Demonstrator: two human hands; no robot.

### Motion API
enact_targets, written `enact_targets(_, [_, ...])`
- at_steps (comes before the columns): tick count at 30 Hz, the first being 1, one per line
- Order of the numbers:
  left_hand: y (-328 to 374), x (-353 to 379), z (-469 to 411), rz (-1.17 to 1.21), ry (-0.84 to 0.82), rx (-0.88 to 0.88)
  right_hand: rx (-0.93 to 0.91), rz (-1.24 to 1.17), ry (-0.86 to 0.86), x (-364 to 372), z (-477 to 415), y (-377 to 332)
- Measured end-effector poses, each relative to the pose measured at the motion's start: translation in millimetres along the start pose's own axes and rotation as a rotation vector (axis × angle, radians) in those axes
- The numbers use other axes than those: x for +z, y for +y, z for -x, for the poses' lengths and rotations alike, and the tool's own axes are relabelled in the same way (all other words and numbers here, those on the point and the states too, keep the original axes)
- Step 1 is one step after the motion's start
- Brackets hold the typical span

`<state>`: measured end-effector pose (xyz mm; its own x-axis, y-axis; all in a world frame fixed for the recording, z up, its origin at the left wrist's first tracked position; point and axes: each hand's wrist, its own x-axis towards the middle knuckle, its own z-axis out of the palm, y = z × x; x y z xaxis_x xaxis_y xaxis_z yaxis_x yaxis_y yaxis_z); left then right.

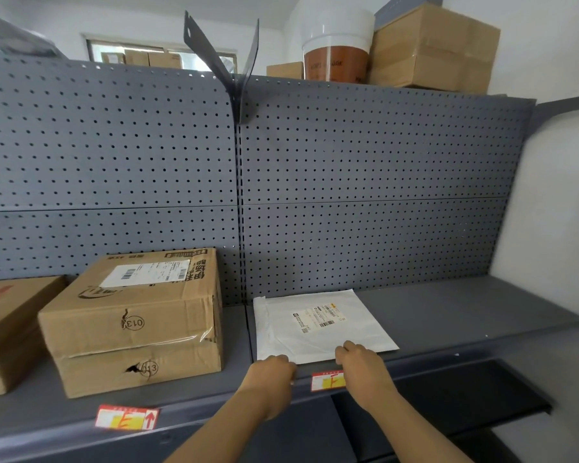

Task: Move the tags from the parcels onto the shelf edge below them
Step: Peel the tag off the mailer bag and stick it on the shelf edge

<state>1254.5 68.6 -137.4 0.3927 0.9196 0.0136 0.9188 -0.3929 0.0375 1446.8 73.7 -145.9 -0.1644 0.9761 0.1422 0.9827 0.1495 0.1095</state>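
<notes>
1. Two red-and-yellow tags were found on the shelf edge (208, 411): the left tag (126, 417) below the cardboard box (131, 322), and the right tag (326, 380) below the white mailer (318, 329). Nothing but printed shipping labels was made out on the parcels themselves.
2. The left hand (271, 370) was seen at the near left corner of the white mailer, with knuckles bent and fingertips hidden. Whether anything was pinched could not be told.
3. The right hand (360, 364) was seen at the mailer's near edge with its fingers curled downward, and it covered the right end of the right tag. What was gripped, if anything, could not be told.
4. The step in hand was judged to be the final settling of the right tag. The task appeared close to done for these two parcels.
5. The following risks were noted:
   - The right tag could be creased or lifted if the right hand were dragged across it before it had fully stuck.
   - The white mailer lay at the very front of the shelf and looked light and slippery. It could be pulled off if fingers hooked on its edge were drawn back.
   - The left tag sat slightly askew. It could peel loose if brushed by a forearm.
</notes>
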Motion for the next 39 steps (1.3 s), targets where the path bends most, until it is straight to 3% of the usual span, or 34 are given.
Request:
enact_targets(9, [35,2,-17,0.038,0.056,0.067,0.075,-0.179,0.079,-5,14,17])
enact_targets(15, [46,7,-26,0.115,0.007,0.087,0.046,-0.244,0.076,0,15,16])
enact_targets(28, [43,18,-27,0.002,-0.043,0.121,-0.011,-0.2,-0.054,10,17,9])
enact_targets(39, [25,12,-2,-0.049,0.014,0.078,-0.033,0.002,-0.011,-2,22,-12])
